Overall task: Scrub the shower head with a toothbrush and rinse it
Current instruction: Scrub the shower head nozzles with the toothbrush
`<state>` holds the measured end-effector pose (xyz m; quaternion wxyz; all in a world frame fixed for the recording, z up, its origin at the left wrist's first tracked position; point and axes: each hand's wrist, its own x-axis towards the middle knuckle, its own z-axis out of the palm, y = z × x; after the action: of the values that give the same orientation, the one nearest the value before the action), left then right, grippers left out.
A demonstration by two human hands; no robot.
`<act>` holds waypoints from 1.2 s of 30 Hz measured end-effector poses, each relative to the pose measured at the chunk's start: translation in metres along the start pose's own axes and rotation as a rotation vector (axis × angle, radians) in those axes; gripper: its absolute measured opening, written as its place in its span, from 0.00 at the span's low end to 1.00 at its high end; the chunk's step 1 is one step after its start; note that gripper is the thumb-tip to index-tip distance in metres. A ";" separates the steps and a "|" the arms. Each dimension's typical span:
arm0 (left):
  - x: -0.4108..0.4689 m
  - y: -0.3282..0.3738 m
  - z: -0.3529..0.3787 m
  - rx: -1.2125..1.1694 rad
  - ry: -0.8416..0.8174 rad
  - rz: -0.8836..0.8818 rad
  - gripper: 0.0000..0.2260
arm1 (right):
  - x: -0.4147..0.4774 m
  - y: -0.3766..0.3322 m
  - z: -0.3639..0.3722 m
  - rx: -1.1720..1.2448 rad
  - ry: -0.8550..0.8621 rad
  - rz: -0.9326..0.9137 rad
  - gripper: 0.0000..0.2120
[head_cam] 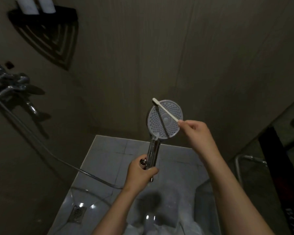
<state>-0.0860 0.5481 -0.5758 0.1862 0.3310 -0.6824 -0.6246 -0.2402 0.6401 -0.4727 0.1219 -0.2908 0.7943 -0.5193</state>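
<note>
A round chrome shower head (170, 123) with a pale dotted face points up toward me in the middle of the view. My left hand (141, 172) grips its chrome handle from below. My right hand (196, 131) pinches the end of a white toothbrush (165, 109), which lies slanted across the upper part of the face. The brush's head sits at the upper left rim of the face and casts a dark shadow across the disc.
A chrome hose (41, 145) runs from the handle to a wall tap (12, 87) at the left. A black corner shelf (47, 33) holds two white bottles. A floor drain (77, 214) lies low left on wet grey tiles. A chrome rack (244, 160) stands at right.
</note>
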 end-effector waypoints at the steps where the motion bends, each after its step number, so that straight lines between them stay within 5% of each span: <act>1: 0.000 0.000 0.001 0.001 0.004 0.003 0.07 | 0.000 0.000 -0.001 0.009 -0.024 0.019 0.18; 6: 0.000 -0.003 0.000 0.032 0.042 0.019 0.06 | -0.001 -0.003 -0.009 -0.025 -0.210 0.113 0.21; 14: 0.001 -0.008 0.000 0.080 0.093 0.037 0.09 | 0.004 -0.008 -0.024 -0.190 0.136 0.118 0.21; 24: 0.000 -0.006 0.000 0.094 0.149 0.064 0.06 | -0.016 -0.009 -0.019 -0.218 -0.225 0.104 0.19; 36: -0.004 0.014 0.008 -0.168 -0.137 -0.017 0.07 | -0.023 0.008 -0.021 0.092 0.168 -0.143 0.15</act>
<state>-0.0917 0.5570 -0.5622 0.1611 0.2766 -0.6358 -0.7023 -0.2347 0.6714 -0.4737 0.0306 -0.2965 0.7542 -0.5850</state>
